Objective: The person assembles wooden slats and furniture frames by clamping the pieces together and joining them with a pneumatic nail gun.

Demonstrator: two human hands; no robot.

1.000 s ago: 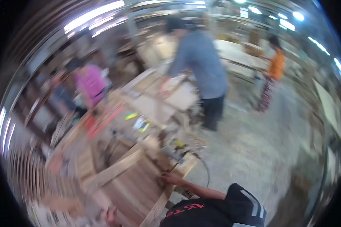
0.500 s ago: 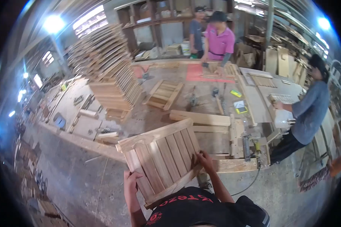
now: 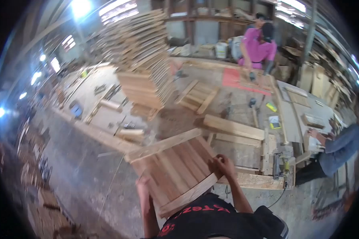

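Note:
Between my two hands is a slatted wooden panel, tilted in front of my body, with thicker rails along its far and near edges. My left hand grips its left side, though motion blurs the fingers. On the opposite side, my right hand is closed around the edge near the right corner. A similar smaller slatted panel lies on the workbench beyond. Left of that rises a tall stack of wooden panels.
Wooden boards lie on the bench to the right, near a hammer and a yellow-edged box. A person in pink works across the bench. Another person in grey works at the right, beside a hose.
The view has swung left, so the bench and stack appear farther right. The panel in my hands has tilted flatter. The person in pink bends lower, and the person in grey leans farther forward.

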